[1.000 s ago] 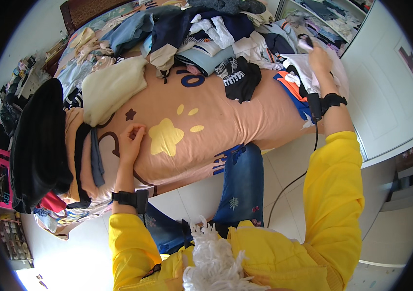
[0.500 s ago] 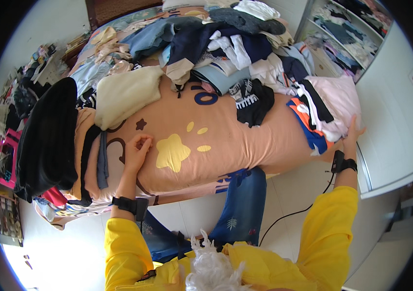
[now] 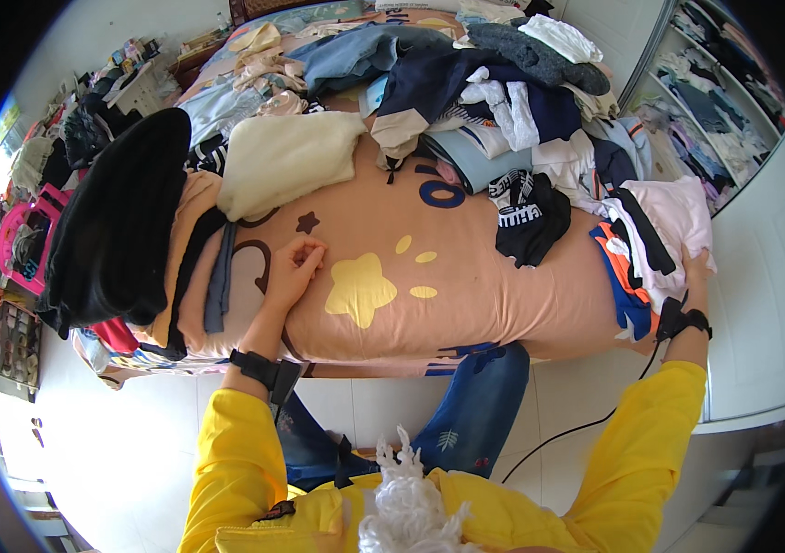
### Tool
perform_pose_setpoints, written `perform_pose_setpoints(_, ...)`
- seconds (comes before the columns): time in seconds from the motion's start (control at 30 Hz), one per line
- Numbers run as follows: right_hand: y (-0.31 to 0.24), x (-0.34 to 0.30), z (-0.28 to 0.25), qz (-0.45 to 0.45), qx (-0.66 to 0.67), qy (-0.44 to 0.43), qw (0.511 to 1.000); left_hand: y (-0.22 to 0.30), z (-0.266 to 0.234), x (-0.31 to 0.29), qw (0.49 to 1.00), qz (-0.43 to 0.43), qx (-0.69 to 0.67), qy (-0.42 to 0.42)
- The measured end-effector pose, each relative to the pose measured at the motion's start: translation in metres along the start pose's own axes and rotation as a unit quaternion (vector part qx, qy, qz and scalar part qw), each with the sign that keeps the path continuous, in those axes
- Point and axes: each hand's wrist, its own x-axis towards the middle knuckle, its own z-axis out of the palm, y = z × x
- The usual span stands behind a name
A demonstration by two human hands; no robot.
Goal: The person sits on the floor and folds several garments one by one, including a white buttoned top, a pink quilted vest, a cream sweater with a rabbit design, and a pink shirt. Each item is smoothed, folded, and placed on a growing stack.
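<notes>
My left hand (image 3: 296, 269) rests on the peach bed sheet (image 3: 466, 304), fingers curled in with nothing seen in them. It lies between a yellow star print and a tall pile of folded clothes. At the right end of the bed my right hand (image 3: 698, 278) lies against the near side of a stack, its fingers apart and partly hidden. A pale pink garment (image 3: 678, 217) tops that stack. Under and beside it show a white and black garment (image 3: 643, 235) and a blue and orange one (image 3: 625, 300).
Black folded fabric (image 3: 120, 230) covers the left pile, beside a cream fleece (image 3: 291, 161). A black garment with white lettering (image 3: 532, 221) lies mid-bed. Loose clothes, including a dark navy one (image 3: 438, 88), heap behind. An open wardrobe (image 3: 720, 101) stands right. A black cable (image 3: 563, 431) hangs from my right wrist.
The whole view has shifted, so the bed and clothes appear farther right. My right hand sits closer in against the stack, and its fingers show less. My left hand stays curled on the sheet.
</notes>
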Motion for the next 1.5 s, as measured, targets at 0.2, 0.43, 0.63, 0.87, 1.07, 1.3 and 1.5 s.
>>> perform_pose_setpoints(0.2,-0.141,-0.071,-0.112,-0.272,0.1,0.282,0.914,-0.005,-0.001,0.002,1.0,0.011,-0.013,-0.013)
perform_pose_setpoints(0.43,-0.371,-0.298,-0.113,-0.7,0.121,-0.036,0.703,-0.016,0.002,0.005,0.998,0.059,0.001,0.009)
perform_pose_setpoints(0.63,-0.486,-0.399,-0.08,-0.599,0.044,-0.141,0.787,-0.007,-0.001,0.002,0.997,0.063,0.036,-0.001)
perform_pose_setpoints(0.87,-0.514,-0.417,0.026,-0.454,0.276,0.03,0.847,-0.001,-0.003,0.0,0.995,0.086,0.047,-0.005)
perform_pose_setpoints(1.07,-0.465,-0.403,0.017,-0.147,0.671,-0.248,0.683,-0.002,-0.002,0.003,0.994,0.101,0.051,0.004)
perform_pose_setpoints(1.3,-0.434,-0.424,-0.07,-0.306,0.654,-0.148,0.676,-0.003,-0.001,0.001,0.994,0.104,0.045,-0.012)
perform_pose_setpoints(1.5,-0.454,-0.422,-0.134,-0.428,0.6,-0.037,0.675,-0.007,0.0,0.004,0.994,0.102,0.029,-0.026)
